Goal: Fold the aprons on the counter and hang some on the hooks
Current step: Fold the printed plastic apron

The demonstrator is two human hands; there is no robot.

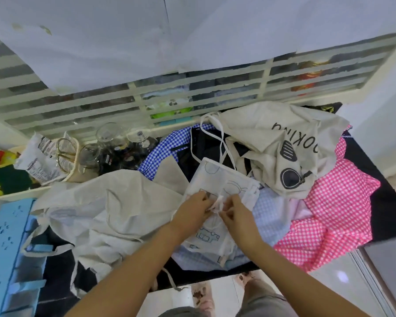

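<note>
Both left hand (193, 208) and right hand (234, 210) pinch ties (219, 201) atop the white apron (213, 177) beneath.

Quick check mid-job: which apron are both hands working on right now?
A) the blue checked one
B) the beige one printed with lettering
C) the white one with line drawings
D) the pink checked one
C: the left hand and the right hand both pinch the ties of the white apron with line drawings; the pink checked apron lies untouched to the right.
</note>
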